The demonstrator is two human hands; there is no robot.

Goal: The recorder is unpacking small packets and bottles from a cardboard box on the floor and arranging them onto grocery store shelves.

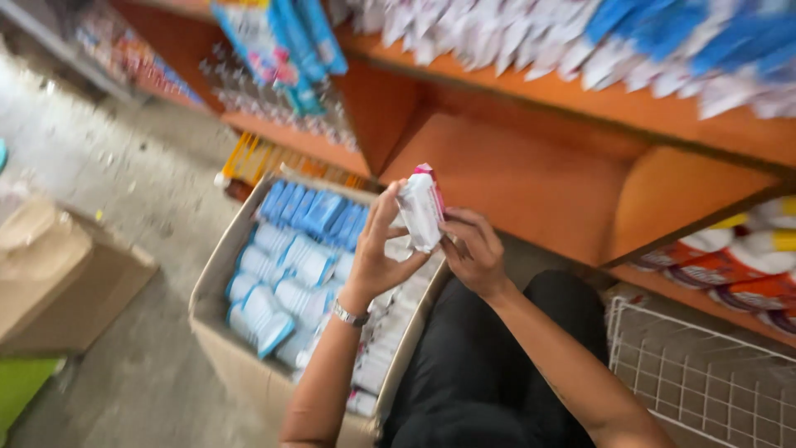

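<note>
**Both hands holding one white packet above an open carton**

While the view is tilting and blurring, the orange shelving [531, 178] is taking up the upper right of the frame, with its middle bay lying bare and rows of white and blue packs [580, 41] sitting along the top shelf. The grey floor [108, 166] is filling the left side. At lower centre an open cardboard carton [217, 274] is sitting on that floor, holding rows of blue and white packets [286, 265]. A second brown box [58, 282] is resting at the far left. In the lower right corner a white wire basket [696, 373] is lying near red and white bottles [738, 274] on a lower shelf. The person's black-clad lap [489, 365] is showing just right of the carton.

Above the carton, at centre frame, the left hand [377, 249], a wristwatch [350, 314] circling its wrist, is gripping a small white packet with a pink edge [421, 207] between thumb and fingers. The right hand [473, 249] is pinching the same packet from the other side.
</note>
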